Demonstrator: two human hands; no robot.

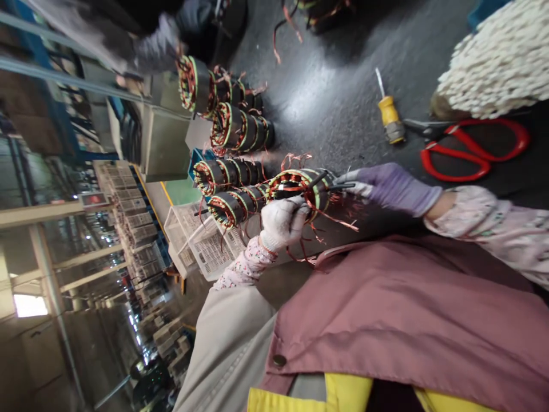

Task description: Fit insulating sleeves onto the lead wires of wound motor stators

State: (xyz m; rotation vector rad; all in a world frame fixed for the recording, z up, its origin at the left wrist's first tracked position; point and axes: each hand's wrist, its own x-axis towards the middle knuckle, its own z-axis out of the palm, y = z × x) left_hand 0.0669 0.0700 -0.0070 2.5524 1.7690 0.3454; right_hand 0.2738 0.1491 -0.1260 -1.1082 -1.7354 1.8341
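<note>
My left hand [282, 221], in a white glove, is closed around the near end of a motor stator [300, 184] with copper windings and red and green insulation. Loose copper wire ends trail from it. My right hand [388, 186], in a purple glove, is closed on a thin dark tool [338, 185] whose tip reaches the stator's windings. Both hands hold the stator just above the edge of the dark workbench [343, 86], over my pink apron [407, 320].
Several finished stators [234, 129] lie in rows at the bench's left. Red-handled scissors [472, 150], a yellow-handled screwdriver [389, 114] and a heap of white tubing [493, 63] lie to the right. A white plastic basket [201, 240] stands below. Another person's sleeve [158, 40] shows at the top.
</note>
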